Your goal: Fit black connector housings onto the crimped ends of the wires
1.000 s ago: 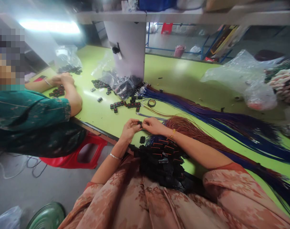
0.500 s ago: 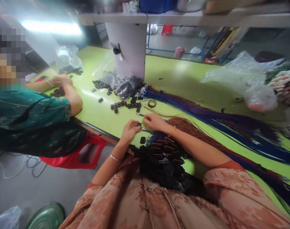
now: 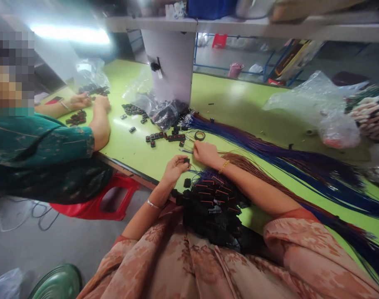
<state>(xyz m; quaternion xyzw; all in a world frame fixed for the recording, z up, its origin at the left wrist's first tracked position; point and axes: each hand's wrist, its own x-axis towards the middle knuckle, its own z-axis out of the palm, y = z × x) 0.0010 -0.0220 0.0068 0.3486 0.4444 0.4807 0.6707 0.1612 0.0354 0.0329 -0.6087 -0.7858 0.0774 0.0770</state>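
My left hand [image 3: 176, 169] pinches a small black plastic connector housing [image 3: 186, 162] between thumb and fingertips. A thin wire trails from near that housing toward the pile below. Just to the right and slightly farther off, my right hand [image 3: 205, 153] is closed, its fingertips on a thin brownish wire [image 3: 190, 140] lying on the table. Beside these fingers lies another wire end with a metal terminal [image 3: 186, 150]. A loose black housing [image 3: 187, 182] rests below my left hand. Against my body is a heap of black connector pieces with orange wires [image 3: 212, 203].
Black and red housings [image 3: 176, 137], a tape roll [image 3: 200, 135] and a plastic bag of black parts [image 3: 166, 114] lie ahead. Long blue and brown wire bundles [image 3: 254, 141] run rightward. At left, a co-worker in a green sleeve [image 3: 65, 137] handles small parts near a red stool [image 3: 121, 199].
My right hand has moved slightly forward to the brownish wire. My left hand keeps the housing, shifted a little right. The co-worker's hands have moved apart, away from the small dark red pile.
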